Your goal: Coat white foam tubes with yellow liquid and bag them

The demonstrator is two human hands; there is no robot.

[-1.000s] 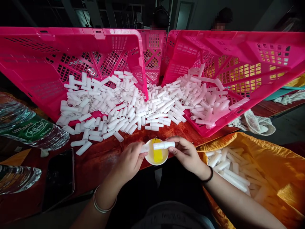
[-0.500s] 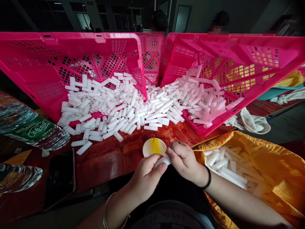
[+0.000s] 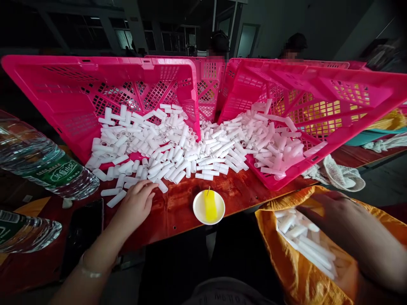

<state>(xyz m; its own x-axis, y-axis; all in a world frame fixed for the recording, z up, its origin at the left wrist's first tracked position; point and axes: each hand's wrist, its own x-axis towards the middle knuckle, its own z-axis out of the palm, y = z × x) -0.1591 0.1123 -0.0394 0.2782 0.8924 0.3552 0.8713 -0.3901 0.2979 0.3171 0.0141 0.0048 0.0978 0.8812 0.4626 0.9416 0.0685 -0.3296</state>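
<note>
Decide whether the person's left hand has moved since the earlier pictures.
Yes. The left hand has gone left, away from the small white dish, to the loose white tubes on the table.

I'm looking at a dim workshop for piecework. Two tipped pink crates point(image 3: 63, 97) spill white tubes point(image 3: 178, 144) over a red table point(image 3: 178, 203). Other workers point(image 3: 294, 44) sit beyond them.

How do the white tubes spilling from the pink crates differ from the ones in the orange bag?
The crate tubes are short, many, and heaped loose across the red table; the bag tubes look longer, fewer, and lie inside the orange bag. The left hand reaches the crate tubes, the right hand the bag tubes. Both are white cylinders.
</note>
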